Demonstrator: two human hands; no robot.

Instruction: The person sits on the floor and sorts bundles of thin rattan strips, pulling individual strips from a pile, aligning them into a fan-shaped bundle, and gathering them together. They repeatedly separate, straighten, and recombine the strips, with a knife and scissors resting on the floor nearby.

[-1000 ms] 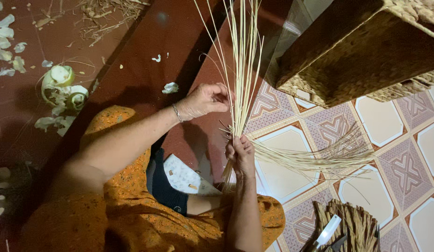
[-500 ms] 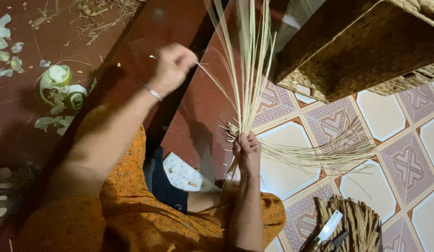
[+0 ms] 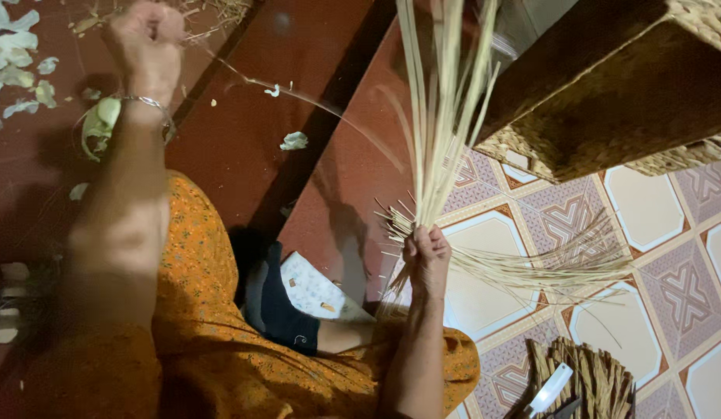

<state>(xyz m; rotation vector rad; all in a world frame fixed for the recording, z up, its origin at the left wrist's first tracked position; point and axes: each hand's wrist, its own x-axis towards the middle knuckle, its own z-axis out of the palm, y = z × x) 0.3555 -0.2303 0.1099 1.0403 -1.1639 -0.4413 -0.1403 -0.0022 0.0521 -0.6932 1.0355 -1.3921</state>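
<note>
A bundle of pale straw strands [image 3: 442, 132] stands nearly upright over the patterned tiled floor [image 3: 647, 209], its lower end clamped in the right hand [image 3: 427, 260], whose fingers are curled tight around it. Below and to the right of that hand, more strands fan out flat across the tiles (some poke out to the left of the hand as short stubs). One single strand [image 3: 321, 109] arcs away from the bundle up to the left hand [image 3: 143, 35], which is raised far from the bundle at the upper left, closed in a fist that pinches the strand's end. A thin metal bangle [image 3: 147, 105] circles that wrist.

Right of the bundle's top, very close to it, hangs a woven basket [image 3: 608, 85], brown and coarse. Well below the bundle, at the lower right edge, lies a second sheaf of darker straw [image 3: 593, 380] with a white-handled tool [image 3: 550, 389] on it. Left of the bundle the floor is dark red [image 3: 244, 132], strewn with pale green scraps [image 3: 15, 58]. The person's orange printed garment [image 3: 205, 341] fills the lower left.
</note>
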